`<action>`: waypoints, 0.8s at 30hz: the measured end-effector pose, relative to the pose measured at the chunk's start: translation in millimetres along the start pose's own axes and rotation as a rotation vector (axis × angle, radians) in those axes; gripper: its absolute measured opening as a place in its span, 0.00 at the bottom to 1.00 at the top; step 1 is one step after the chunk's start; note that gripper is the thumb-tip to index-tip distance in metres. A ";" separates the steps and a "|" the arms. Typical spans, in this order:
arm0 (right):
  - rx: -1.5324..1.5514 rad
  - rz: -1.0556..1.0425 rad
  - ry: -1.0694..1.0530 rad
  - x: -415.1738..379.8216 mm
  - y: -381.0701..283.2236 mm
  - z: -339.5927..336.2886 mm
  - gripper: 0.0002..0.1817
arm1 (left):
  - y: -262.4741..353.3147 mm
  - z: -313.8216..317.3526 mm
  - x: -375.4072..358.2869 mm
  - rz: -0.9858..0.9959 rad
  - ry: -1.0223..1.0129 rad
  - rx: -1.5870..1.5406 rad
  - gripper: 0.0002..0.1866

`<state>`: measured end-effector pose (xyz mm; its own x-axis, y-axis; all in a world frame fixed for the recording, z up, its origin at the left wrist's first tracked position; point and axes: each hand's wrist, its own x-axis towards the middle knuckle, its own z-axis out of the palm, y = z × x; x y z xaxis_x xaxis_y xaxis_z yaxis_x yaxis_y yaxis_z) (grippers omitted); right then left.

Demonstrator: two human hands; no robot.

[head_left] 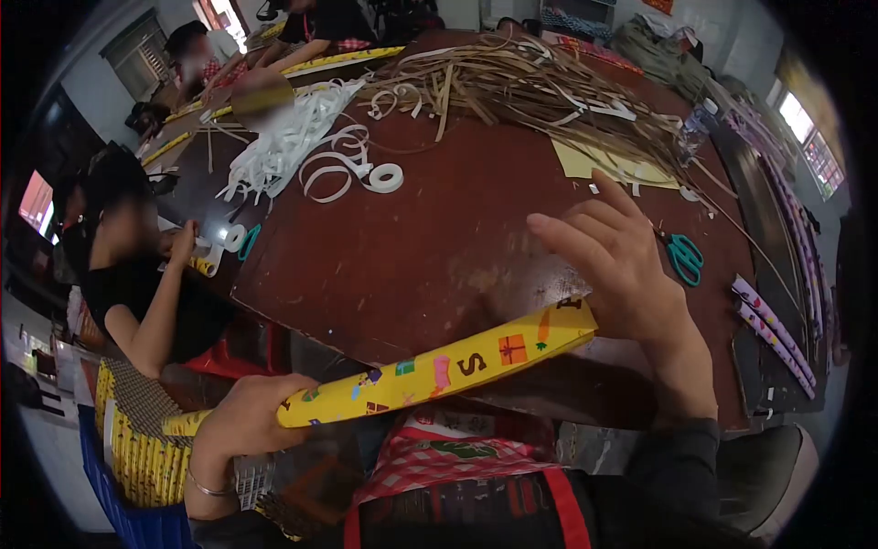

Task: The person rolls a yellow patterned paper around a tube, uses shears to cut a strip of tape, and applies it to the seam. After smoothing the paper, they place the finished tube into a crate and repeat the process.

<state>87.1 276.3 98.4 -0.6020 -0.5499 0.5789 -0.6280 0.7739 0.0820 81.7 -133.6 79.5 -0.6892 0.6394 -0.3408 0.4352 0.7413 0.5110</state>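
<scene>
A long, narrow piece of yellow printed paper (425,368), folded flat like a sleeve, lies slantwise across my front. It bears letters, a gift box and a carrot. My left hand (251,416) is closed around its lower left end. At the upper right end, my right hand (617,256) is raised over the table with fingers apart, its heel right by the paper's tip. To the right of that hand, teal-handled scissors (684,259) lie on the table.
On the dark red table (439,247) are white strips (293,137), a tape roll (385,177) and brown strips (512,82). Purple printed pieces (773,337) lie at right. A blue crate (151,526) with yellow pieces stands lower left. A person (137,284) sits at left; others work behind.
</scene>
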 end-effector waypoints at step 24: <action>-0.095 0.130 -0.103 -27.7 15.8 21.9 0.38 | -6.7 29.0 -6.4 0.201 0.315 0.135 0.26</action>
<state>83.1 296.9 65.9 -0.7258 -0.4686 0.5036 -0.4952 0.8641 0.0904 100.0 -136.8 55.4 -0.7174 0.6962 0.0248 0.6371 0.6413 0.4276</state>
